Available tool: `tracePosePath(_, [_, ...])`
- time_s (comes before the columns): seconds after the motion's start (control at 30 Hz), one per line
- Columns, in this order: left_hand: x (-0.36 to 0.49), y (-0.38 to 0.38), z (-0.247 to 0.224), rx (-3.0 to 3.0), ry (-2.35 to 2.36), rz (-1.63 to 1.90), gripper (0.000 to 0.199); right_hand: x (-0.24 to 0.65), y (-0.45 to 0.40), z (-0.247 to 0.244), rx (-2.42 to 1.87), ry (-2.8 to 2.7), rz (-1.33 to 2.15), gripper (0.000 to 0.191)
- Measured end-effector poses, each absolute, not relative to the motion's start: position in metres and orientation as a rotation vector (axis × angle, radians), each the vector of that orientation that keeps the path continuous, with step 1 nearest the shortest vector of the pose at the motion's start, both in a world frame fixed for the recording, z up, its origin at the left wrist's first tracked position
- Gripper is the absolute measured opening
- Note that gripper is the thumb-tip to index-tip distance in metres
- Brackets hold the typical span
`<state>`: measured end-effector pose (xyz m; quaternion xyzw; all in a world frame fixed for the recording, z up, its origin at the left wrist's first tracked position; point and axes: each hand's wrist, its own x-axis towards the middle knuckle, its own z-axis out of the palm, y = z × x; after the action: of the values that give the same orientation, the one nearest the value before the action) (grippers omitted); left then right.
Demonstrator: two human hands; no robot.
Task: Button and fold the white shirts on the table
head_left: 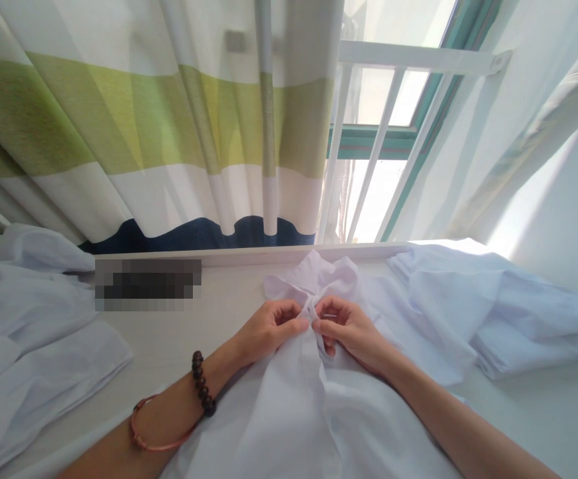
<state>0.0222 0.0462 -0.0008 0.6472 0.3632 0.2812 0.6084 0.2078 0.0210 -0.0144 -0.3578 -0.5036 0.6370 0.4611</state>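
A white collared shirt (269,406) lies in front of me, its collar pointing away toward the window. My left hand (276,326) pinches one edge of its front opening just below the collar. On the other edge, my right hand (343,326) has thumb and finger closed on the cloth. The two hands almost meet at the shirt's middle. Any button between the fingertips is too small or hidden to make out. A dark bead bracelet (203,384) and a reddish cord bracelet (161,447) circle my left wrist and forearm.
Rumpled white garments (34,332) lie at the left, and folded white clothes (468,299) at the right. A blurred dark patch (146,285) sits at the back left. Behind the white surface (169,339) hang a green and white curtain (144,120) and a white railing (418,56).
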Motion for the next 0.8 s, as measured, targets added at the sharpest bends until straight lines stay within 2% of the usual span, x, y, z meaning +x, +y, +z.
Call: tracePosePath(0.8, [0.0229, 0.0475, -0.0022, 1.678, 0.862, 0.656, 0.027, 0.2073, 0.0228, -0.0124, -0.867, -1.158, 1.597, 0.02])
